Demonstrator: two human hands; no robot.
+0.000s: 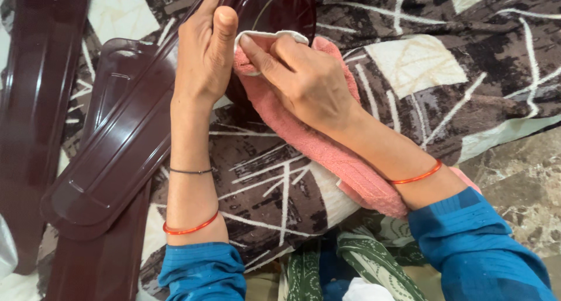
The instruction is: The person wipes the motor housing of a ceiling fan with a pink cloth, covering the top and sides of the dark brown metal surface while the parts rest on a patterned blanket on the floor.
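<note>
My left hand [204, 50] grips the rim of a dark maroon round fan part [274, 9] at the top of the view, thumb up against its edge. My right hand [304, 79] pinches a pink cloth [327, 155] and presses its white-edged end against that round part beside my left thumb. The cloth trails back under my right forearm. Both wrists wear thin red bangles and both sleeves are blue.
Several long maroon fan blades [111, 155] lie at the left, one across another [35, 91]. A brown patterned blanket with white lines [444, 56] covers the surface. Marble floor [526, 190] shows at the right, green patterned fabric [362, 266] at the bottom.
</note>
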